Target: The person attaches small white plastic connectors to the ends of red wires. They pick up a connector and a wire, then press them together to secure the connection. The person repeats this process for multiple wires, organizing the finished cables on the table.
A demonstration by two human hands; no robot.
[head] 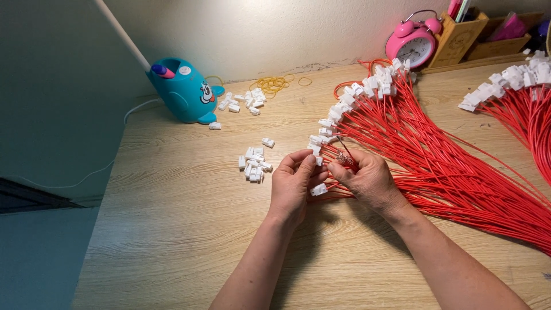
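Red wire [343,150] sits pinched in my right hand [367,181], just past the centre of the counter [172,241], its bare end angled up toward 11 o'clock. My left hand [293,183] has its grip closed on a small white connector [318,161], thumb and forefinger meeting my right fingertips. Another connector [319,189] lies under my hands, touching the wires.

What could go wrong, as I judge it: the connector is tiny and held only at the fingertips, so a slight twist could flick it out of my grip. The thin wire end could bend if it meets the housing off-line.

At 1 to 3 o'clock a fan of red wires [447,166] with white ends crowds against my right wrist, and any sweep that way would drag them. A second bundle [528,109] lies at 2 o'clock. Loose connectors [254,165] lie at 10 o'clock, more [244,101] further out beside a teal whale-shaped holder [183,92]. Yellow rubber bands [272,84] lie at 12, a pink alarm clock [412,45] at 1.
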